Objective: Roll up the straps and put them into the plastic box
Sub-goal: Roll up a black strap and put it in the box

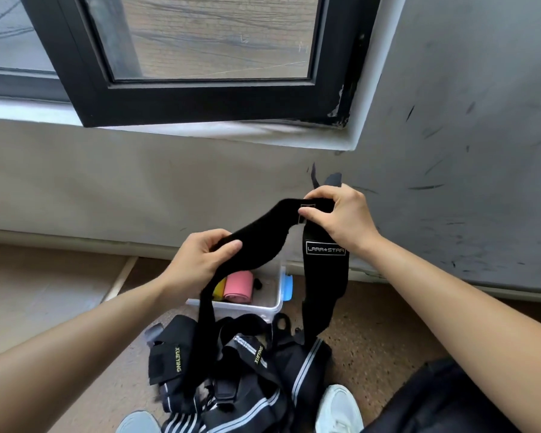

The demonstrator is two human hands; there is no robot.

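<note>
Long black fabric strap with a white "LARA STAR" label [263, 232] is held up mid-frame, in front of the clear plastic box with a blue latch [275, 303], which sits on the brown speckled floor [372, 339] by the wall at lower centre. The left hand [200, 260] has fingers and thumb curled round the strap's middle. The right hand [338, 214], higher and to the right, pinches the strap near a small tag with bent fingers. No roll visible on this strap yet. Two tails hang down, one below each hand, both reaching the pile of black straps with grey stripes and yellow lettering [247, 364] at bottom centre. Main risk: once rolling starts, a tail lying in the pile could snag and drag other straps along or tangle. Whether any fastening patch is exposed cannot be told. Second risk: with the strap bowed and twisted between the hands, the first turns may go on skewed, giving a loose cone that springs open in the box. Third: the box already holds a pink roll [239, 285] and a yellow roll [218, 290] at its left side, so a fat, slack roll may not seat well there.
</note>
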